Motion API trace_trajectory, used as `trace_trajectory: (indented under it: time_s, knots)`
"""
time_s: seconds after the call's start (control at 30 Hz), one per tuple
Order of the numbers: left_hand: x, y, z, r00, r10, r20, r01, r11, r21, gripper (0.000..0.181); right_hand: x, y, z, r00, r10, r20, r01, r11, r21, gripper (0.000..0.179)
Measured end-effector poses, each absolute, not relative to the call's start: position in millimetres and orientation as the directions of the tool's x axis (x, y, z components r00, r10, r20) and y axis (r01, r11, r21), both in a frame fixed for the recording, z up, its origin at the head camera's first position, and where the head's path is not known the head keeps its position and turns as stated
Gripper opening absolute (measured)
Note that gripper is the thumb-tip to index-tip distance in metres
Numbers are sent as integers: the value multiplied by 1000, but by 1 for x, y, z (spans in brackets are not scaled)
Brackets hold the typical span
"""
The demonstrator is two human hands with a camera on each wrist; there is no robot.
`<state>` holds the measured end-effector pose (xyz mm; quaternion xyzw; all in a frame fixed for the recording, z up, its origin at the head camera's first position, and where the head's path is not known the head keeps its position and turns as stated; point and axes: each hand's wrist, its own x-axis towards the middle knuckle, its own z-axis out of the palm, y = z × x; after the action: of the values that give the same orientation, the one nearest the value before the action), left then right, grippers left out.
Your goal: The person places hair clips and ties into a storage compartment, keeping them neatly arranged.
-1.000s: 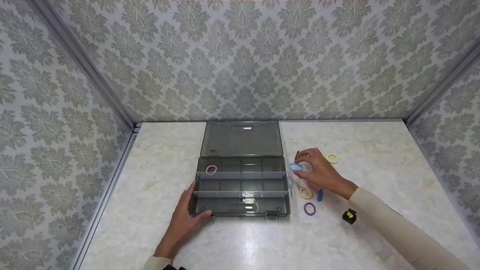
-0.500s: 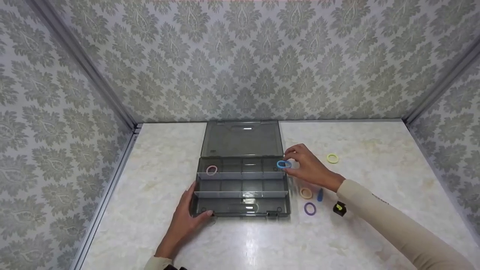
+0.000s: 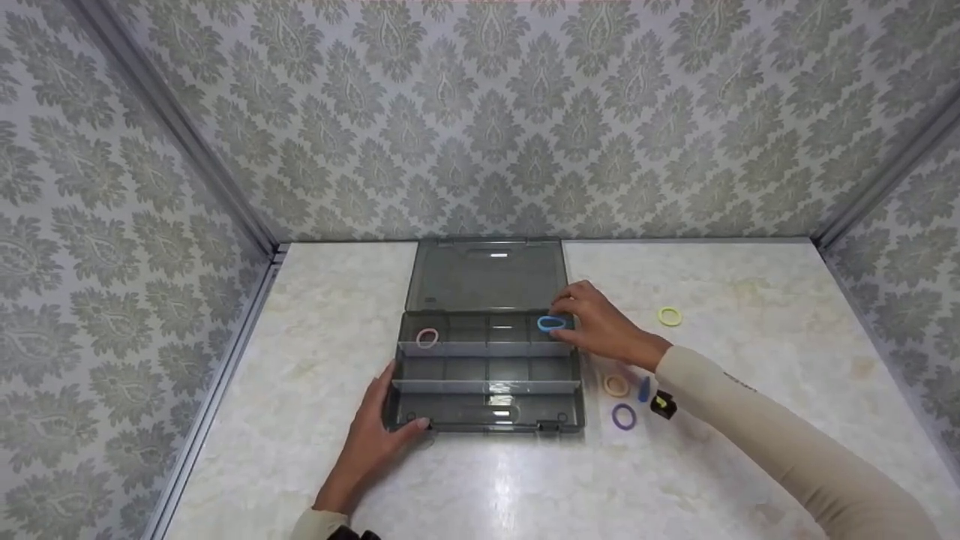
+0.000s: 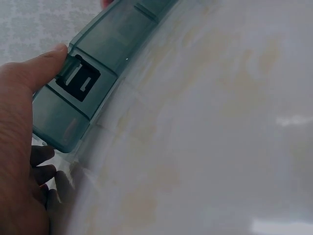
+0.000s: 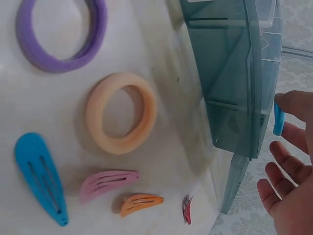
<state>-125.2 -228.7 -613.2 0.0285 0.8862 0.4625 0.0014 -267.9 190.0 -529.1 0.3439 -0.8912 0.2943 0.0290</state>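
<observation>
A smoky, see-through organizer box (image 3: 450, 410) lies with its lid (image 3: 487, 277) folded back. My left hand (image 3: 369, 431) grips its front left corner, thumb on the front edge and fingers along the side. Over the right end of the rear compartment, my right hand (image 3: 606, 324) pinches a blue hair tie (image 5: 279, 117) between thumb and index finger. A pink hair tie (image 3: 418, 340) sits at the left of that rear compartment. Right of the box lie a peach hair tie (image 5: 95, 115), a purple hair tie (image 5: 24, 41) and a blue snap clip (image 5: 39, 176).
A yellow hair tie (image 3: 661, 316) lies farther right. The right wrist view also shows a pink clip (image 5: 108, 186), an orange clip (image 5: 142, 203) and a red clip (image 5: 187, 210) on the table. Two upright dividers (image 3: 487, 386) split the box into rows. Patterned walls (image 3: 495, 135) surround the table.
My right hand has carried the blue hair tie leftward, from beside the box to above its rear right compartment. My left hand stays at the box corner.
</observation>
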Motion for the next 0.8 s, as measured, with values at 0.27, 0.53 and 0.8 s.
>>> trace_trajectory:
  time_s: [0.27,0.53,0.8]
  knots:
    - [-125,-228,-613,-999,45,29,49,580,813,112,-275,177,-527,-734,-640,229,-657,582,-479,28]
    - [-126,-227,-613,-999,37,3,24,575,818,116,-279,161,-526,-703,-676,220,-689,573,-444,28]
    - [-127,-226,-612,-999,33,-5,15,582,813,116,-281,148,-523,-671,-709,216,-722,559,-409,27]
